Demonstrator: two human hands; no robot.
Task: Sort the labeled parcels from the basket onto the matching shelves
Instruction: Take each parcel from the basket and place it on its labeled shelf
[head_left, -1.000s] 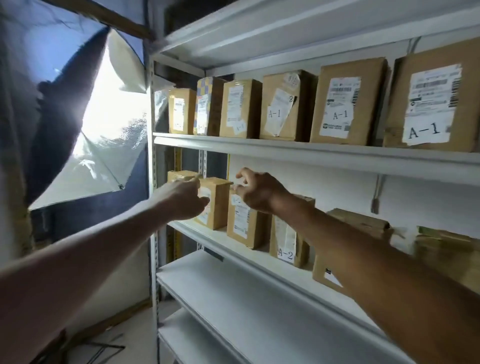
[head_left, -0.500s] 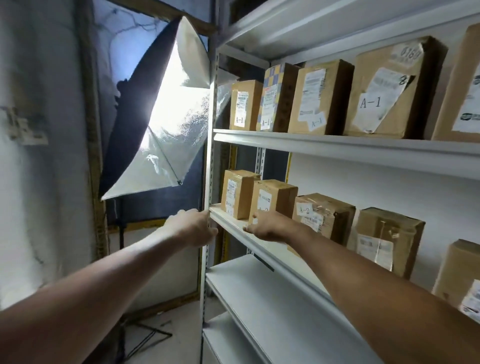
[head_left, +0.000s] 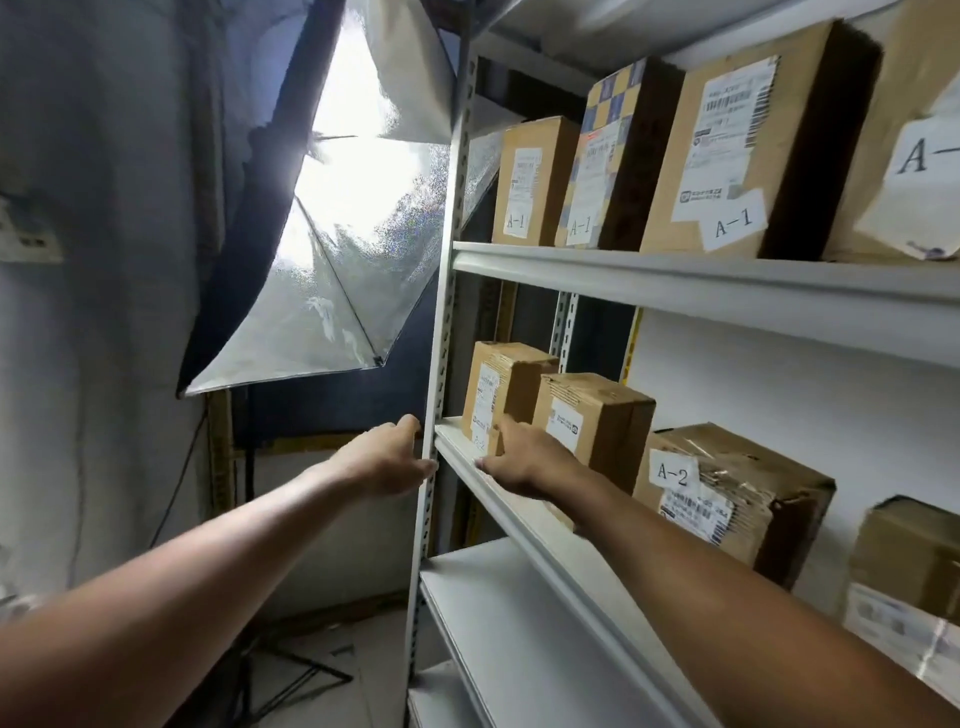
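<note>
The rack's upper shelf (head_left: 675, 280) is filled with A-1 parcels (head_left: 535, 182), the middle shelf (head_left: 540, 545) with A-2 parcels (head_left: 727, 499). The upright post (head_left: 444, 322) is gripped by the left hand (head_left: 384, 460). The right hand (head_left: 524, 460), fingers uncurled and holding nothing, is laid on the middle shelf's edge, just before 2 A-2 parcels.

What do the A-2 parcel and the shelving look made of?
The A-2 parcel looks like brown corrugated cardboard: matte, creased and dented, with paper labels and glossy clear tape. The shelf and upright post are probably painted steel: smooth light grey, with a thin folded front lip and rows of punched holes.
</note>
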